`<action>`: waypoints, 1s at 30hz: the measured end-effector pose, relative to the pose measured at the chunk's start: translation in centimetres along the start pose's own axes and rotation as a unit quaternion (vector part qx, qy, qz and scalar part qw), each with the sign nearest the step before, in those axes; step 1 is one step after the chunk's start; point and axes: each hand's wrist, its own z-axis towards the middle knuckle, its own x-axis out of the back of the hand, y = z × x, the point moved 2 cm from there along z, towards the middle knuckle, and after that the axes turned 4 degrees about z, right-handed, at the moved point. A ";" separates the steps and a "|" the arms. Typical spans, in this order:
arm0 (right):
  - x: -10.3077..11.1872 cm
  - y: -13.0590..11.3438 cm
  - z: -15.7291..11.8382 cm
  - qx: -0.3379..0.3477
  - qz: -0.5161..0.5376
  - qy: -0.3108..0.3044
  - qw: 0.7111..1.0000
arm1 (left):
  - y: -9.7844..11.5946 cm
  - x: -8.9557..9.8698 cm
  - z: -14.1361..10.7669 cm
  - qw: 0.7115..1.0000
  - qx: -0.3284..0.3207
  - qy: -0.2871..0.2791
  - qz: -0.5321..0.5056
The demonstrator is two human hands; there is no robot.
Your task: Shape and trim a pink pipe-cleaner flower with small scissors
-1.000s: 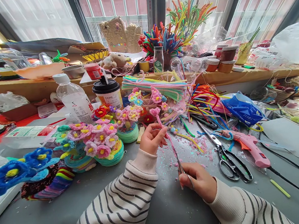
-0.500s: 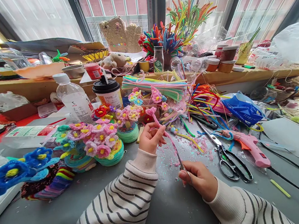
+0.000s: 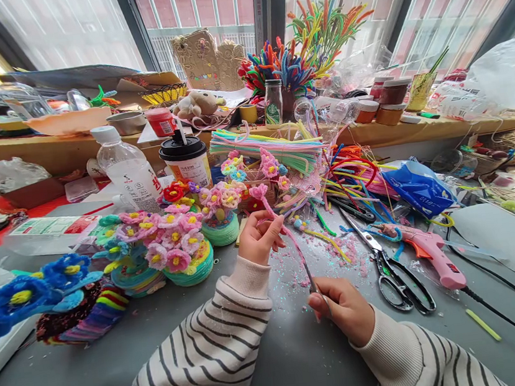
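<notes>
My left hand [image 3: 258,238] pinches a pink pipe cleaner [image 3: 263,200] between thumb and fingers. Its upper end is bunched into a small pink flower shape, and the rest slants down toward my right hand [image 3: 344,307]. That hand is closed around a thin grey metal tool [image 3: 313,285], whose exact kind is mostly hidden by the fingers. The tool's tip meets the lower part of the pipe cleaner, and a bit of pink shows below the thumb. Pink fluff [image 3: 290,273] and glitter lie scattered on the grey table between and beyond both hands.
Large scissors [image 3: 391,270] and a pink glue gun [image 3: 434,253] with a black cord lie right. Pipe-cleaner flower pots [image 3: 189,267] stand left, before a bottle [image 3: 128,177] and a lidded cup [image 3: 187,164]. Pipe-cleaner bundles [image 3: 276,153] lie behind my hands.
Both hands keep almost the same place and grip. The pipe cleaner between them has shifted only very slightly.
</notes>
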 end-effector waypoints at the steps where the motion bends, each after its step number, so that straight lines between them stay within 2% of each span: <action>1: 0.0 0.0 0.0 0.003 0.005 -0.003 1.000 | 0.0 0.0 0.0 1.000 0.002 -0.005 0.000; 21: -0.2 0.1 -0.1 0.019 0.010 -0.026 0.999 | -0.3 -0.3 -0.1 0.998 0.009 -0.063 0.025; 30: 0.0 -0.3 -0.1 0.009 -0.004 -0.008 1.000 | 0.0 -0.4 -0.2 0.999 0.007 -0.032 0.018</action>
